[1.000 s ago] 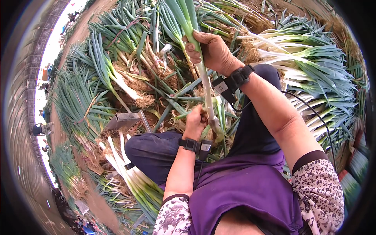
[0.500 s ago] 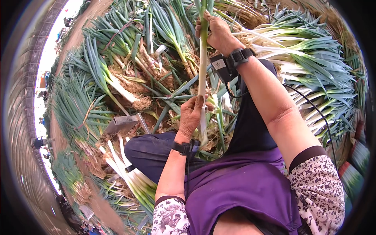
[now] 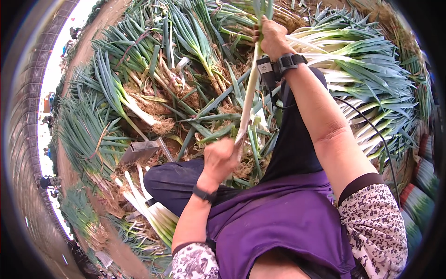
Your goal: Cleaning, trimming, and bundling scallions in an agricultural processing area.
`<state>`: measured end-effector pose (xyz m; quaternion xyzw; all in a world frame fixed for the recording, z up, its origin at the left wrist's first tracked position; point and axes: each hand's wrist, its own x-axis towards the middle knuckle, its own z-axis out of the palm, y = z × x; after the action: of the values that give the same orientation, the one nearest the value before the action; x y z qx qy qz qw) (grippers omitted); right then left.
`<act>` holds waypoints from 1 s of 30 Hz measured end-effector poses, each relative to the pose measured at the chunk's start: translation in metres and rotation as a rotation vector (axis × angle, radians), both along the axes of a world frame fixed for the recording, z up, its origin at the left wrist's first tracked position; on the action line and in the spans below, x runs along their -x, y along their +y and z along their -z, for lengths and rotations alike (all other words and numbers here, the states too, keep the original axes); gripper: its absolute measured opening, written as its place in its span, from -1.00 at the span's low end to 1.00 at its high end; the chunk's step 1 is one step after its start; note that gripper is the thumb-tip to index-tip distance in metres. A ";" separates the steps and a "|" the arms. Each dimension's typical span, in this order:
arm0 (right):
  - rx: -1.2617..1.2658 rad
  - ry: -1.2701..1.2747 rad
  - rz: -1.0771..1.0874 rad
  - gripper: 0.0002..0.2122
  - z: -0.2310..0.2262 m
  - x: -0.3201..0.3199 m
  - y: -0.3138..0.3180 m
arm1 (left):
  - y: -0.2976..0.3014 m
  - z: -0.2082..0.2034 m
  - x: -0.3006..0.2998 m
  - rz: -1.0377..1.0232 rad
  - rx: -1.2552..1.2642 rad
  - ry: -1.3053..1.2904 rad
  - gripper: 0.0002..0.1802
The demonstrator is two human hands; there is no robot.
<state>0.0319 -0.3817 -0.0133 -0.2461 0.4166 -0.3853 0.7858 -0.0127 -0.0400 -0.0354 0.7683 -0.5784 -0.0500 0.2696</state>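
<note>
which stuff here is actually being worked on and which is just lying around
In hand:
- leek, right hand gripping its green top
- left hand closed on its root end

Lying about:
- trimmed leeks stacked at right
- untrimmed leeks
- flat metal blade

Around me the ground is heaped with green onions (image 3: 153, 69), their roots clotted with soil. A tidier pile of cleaned ones (image 3: 367, 74) lies on my right, white stalks side by side. A few peeled stalks (image 3: 148, 209) rest by my left knee. A grey metal blade (image 3: 139, 151) lies flat in the dirt and dry roots just ahead of that knee. My purple apron (image 3: 283, 223) covers my lap over dark trousers (image 3: 174, 179). Far off on the left stand people (image 3: 46, 181).
</note>
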 end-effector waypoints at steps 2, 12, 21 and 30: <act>-0.047 -0.050 0.084 -0.82 0.011 0.016 -0.034 | 0.033 -0.011 0.015 0.006 -0.070 0.052 -0.77; -0.075 -0.080 -0.182 -0.75 0.018 0.042 -0.054 | 0.052 -0.082 -0.022 -0.301 0.093 0.673 -0.56; 0.095 -0.255 -0.465 -0.82 -0.009 0.016 -0.038 | -0.029 -0.021 0.000 -0.044 0.010 1.494 -0.54; 2.285 1.687 -0.814 -0.93 0.053 0.056 -0.173 | 0.089 0.003 0.002 -0.291 -0.146 1.212 -0.64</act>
<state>-0.0246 -0.5551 -0.0662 -0.9613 0.1214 -0.0012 -0.2472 -0.0144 0.0489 -0.0381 0.6909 -0.2072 -0.4787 0.5006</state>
